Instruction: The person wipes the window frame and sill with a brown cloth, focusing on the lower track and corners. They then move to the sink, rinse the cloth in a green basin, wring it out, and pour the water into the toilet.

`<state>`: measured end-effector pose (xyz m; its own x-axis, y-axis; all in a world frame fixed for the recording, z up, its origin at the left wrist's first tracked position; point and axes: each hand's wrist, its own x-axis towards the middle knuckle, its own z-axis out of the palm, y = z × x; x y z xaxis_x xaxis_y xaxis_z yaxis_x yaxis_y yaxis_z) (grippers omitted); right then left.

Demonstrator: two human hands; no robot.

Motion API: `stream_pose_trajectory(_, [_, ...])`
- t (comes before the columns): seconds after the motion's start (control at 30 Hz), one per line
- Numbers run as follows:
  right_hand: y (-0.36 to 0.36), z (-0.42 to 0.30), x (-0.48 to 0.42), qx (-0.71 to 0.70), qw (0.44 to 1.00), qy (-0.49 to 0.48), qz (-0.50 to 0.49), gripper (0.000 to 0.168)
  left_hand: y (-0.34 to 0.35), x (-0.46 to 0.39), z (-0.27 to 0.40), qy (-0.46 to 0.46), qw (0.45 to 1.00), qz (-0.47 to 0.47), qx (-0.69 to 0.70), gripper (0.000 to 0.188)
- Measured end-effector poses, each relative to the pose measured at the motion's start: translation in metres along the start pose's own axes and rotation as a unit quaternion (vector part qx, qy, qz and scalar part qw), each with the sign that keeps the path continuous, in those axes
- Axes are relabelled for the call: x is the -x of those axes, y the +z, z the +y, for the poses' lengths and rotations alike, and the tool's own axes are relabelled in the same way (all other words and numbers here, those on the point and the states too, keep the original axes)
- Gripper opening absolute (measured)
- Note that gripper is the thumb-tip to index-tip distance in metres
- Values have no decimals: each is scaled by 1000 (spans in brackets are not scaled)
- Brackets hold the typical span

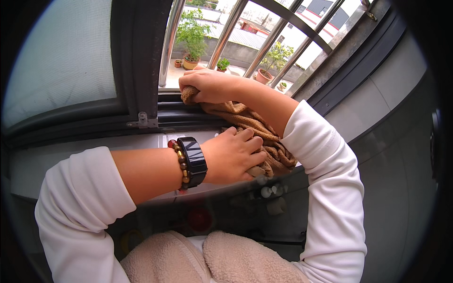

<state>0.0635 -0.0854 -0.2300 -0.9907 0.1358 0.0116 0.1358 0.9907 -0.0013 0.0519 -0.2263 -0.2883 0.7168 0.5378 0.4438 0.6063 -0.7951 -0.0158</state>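
A brown cloth [253, 123] lies bunched over the dark window track [184, 113] and the white tiled sill [150, 141]. My right hand [207, 85] grips one end of it beside the lower window frame, just inside the metal bars. Lower down, my left hand [235, 155] rests on the bunched part, fingers bent over its folds and pressing it to the sill. A black smart band [193, 162] and a beaded bracelet [182, 164] circle my left wrist. Part of the cloth is hidden under my hands and right forearm.
A sliding screen panel [67, 67] in a dark frame stands at the left, with a small metal latch [142, 121] at its foot. Upright metal bars [228, 33] cross the opening. Potted plants [191, 58] stand outside. A white pump bottle [268, 191] shows below the sill.
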Motion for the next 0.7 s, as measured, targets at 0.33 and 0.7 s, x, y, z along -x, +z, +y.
stream_pose_trajectory(0.33, [10, -24, 0, 83, 993, -33, 72, 17, -1, -1, 5, -16, 1000, 3, 3, 51])
stream_pose_trajectory(0.7, [2, -7, 23, -72, 994, -39, 67, 25, 2, -2, 0, -10, 1000, 3, 7, 50])
